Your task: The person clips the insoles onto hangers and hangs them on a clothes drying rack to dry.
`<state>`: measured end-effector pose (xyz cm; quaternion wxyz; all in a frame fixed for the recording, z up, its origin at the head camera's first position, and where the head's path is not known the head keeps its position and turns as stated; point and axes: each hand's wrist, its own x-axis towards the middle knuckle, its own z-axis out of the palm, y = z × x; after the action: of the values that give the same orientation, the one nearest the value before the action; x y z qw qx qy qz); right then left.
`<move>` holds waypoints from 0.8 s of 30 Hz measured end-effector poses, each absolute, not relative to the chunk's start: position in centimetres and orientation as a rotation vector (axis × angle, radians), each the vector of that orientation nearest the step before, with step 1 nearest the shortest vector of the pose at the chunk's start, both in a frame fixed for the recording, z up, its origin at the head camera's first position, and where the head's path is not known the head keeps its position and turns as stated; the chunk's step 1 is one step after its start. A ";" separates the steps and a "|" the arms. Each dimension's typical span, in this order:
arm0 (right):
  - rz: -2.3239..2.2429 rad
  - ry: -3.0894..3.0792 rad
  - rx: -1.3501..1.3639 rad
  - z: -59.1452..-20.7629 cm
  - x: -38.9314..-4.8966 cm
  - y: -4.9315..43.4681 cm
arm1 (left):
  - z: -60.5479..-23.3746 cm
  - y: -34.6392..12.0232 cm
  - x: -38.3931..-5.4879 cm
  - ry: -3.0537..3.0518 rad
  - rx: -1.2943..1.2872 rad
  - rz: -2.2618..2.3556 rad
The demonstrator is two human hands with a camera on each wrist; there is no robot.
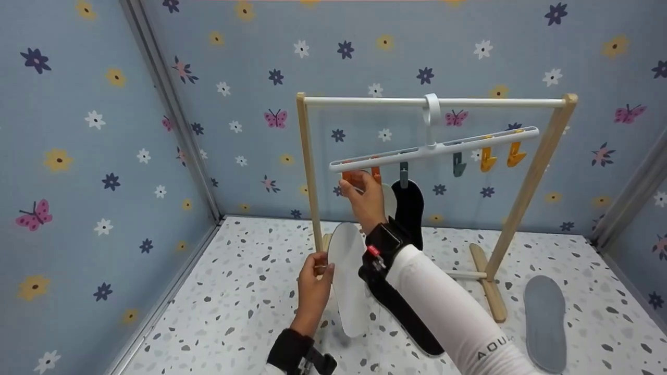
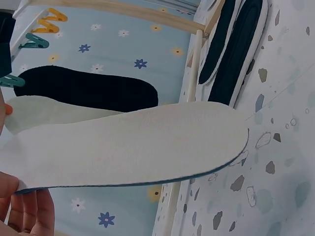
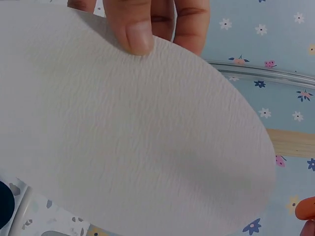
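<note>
My left hand (image 1: 315, 284) pinches a white shoe insole (image 1: 348, 281) by its edge, thumb on one face and fingers behind. In the left wrist view the insole (image 2: 133, 147) stretches across the middle with a thin blue edge. Up at the hanger's left end, my right hand (image 1: 366, 200) pinches an orange clothespin (image 1: 347, 178). The white hanger (image 1: 417, 153) tilts, its left end lower. Beside the right hand, a second orange clothespin (image 1: 375, 171) hangs above a pale insole (image 1: 388, 200), and a dark green clothespin (image 1: 404, 176) grips a black insole (image 1: 410, 208).
A wooden stand (image 1: 539, 177) with a white rod (image 1: 365, 101) carries the hanger. A green clothespin (image 1: 458, 165) and two yellow clothespins (image 1: 488, 159) hang on its right half. A grey insole (image 1: 545, 323) and a black insole (image 1: 411, 315) lie on the speckled table (image 1: 224, 302).
</note>
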<state>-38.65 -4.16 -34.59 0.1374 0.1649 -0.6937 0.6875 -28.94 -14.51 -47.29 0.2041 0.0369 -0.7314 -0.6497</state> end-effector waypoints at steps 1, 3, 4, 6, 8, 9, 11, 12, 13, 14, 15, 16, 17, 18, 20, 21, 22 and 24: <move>1.987 -2.008 0.478 -34.6 -38.6 -4.1 | -47.2 -14.5 -29.0 -2.042 0.106 -1.808; 1.987 -2.003 0.490 -34.5 -38.6 -4.1 | -47.0 -14.6 -29.1 -2.047 0.112 -1.800; 1.995 -1.997 0.497 -34.5 -38.6 -4.1 | -47.0 -14.6 -29.1 -2.051 0.116 -1.799; 2.005 -1.990 0.512 -34.5 -38.6 -4.1 | -46.9 -14.6 -29.2 -2.058 0.124 -1.795; 2.016 -1.986 0.530 -34.4 -38.7 -4.0 | -46.7 -14.6 -29.3 -2.052 0.125 -1.801; 2.020 -1.989 0.534 -34.4 -38.7 -4.0 | -46.6 -14.6 -29.3 -2.045 0.119 -1.804; 2.026 -1.995 0.546 -34.4 -38.6 -3.9 | -45.6 -14.4 -28.7 -2.037 0.125 -1.817; 2.027 -2.000 0.550 -34.4 -38.6 -3.8 | -45.1 -14.4 -28.4 -2.034 0.122 -1.824; 2.031 -2.006 0.553 -34.4 -38.5 -3.7 | -44.6 -14.3 -28.1 -2.030 0.120 -1.832; 2.038 -2.008 0.558 -34.3 -38.5 -3.6 | -44.0 -14.3 -27.9 -2.026 0.115 -1.839; 2.044 -2.008 0.566 -34.3 -38.4 -3.6 | -43.5 -14.2 -27.6 -2.025 0.111 -1.845; 2.051 -2.005 0.574 -34.2 -38.4 -3.5 | -43.0 -14.2 -27.3 -2.027 0.110 -1.848; 2.057 -2.003 0.580 -34.2 -38.3 -3.4 | -42.9 -14.2 -27.3 -2.027 0.099 -1.844; 2.063 -1.997 0.588 -34.2 -38.3 -3.3 | -42.9 -14.2 -27.4 -2.026 0.091 -1.846; 2.069 -1.987 0.598 -34.2 -38.3 -3.2 | -42.8 -14.3 -27.5 -2.019 0.077 -1.845; 2.070 -1.982 0.602 -34.2 -38.3 -3.1 | -42.8 -14.3 -27.5 -2.019 0.074 -1.842; 2.071 -1.979 0.604 -34.2 -38.2 -3.1 | -42.8 -14.3 -27.5 -2.017 0.070 -1.841; 2.070 -1.979 0.601 -34.3 -38.2 -3.1 | -42.8 -14.3 -27.5 -2.011 0.065 -1.845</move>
<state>-38.22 -3.06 -34.29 0.1074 0.2043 -0.6725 0.7032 -27.54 -14.34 -42.79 0.2041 0.0232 -0.7211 -0.6617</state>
